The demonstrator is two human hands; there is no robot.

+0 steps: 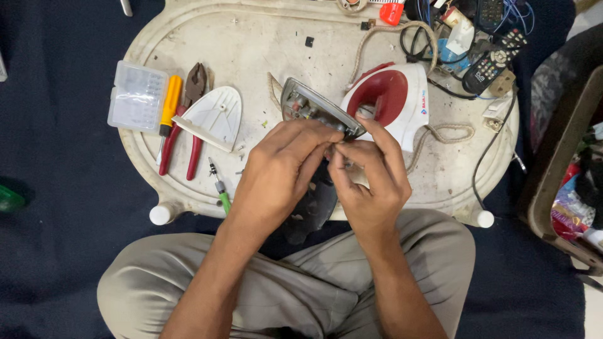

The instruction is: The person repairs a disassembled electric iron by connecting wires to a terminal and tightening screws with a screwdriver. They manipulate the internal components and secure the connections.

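Hands at the iron's metal base (pixel 317 110): my left hand (pixel 282 166) and right hand (pixel 370 179) pinch a small part, hidden, just below its tilted, left-to-right edge.

A clear plastic bit case (pixel 136 96) is lying at the left of the white oval table (pixel 251 37), with a yellow-handled screwdriver (pixel 169 105) and red-handled pliers (pixel 189 119) just beside it. A white iron-shaped cover plate (pixel 217 115) and a green-handled screwdriver (pixel 220 187) are sitting nearer the middle. Remote controls (pixel 496 59) and tangled wires (pixel 440 31) are crowding the far right corner.
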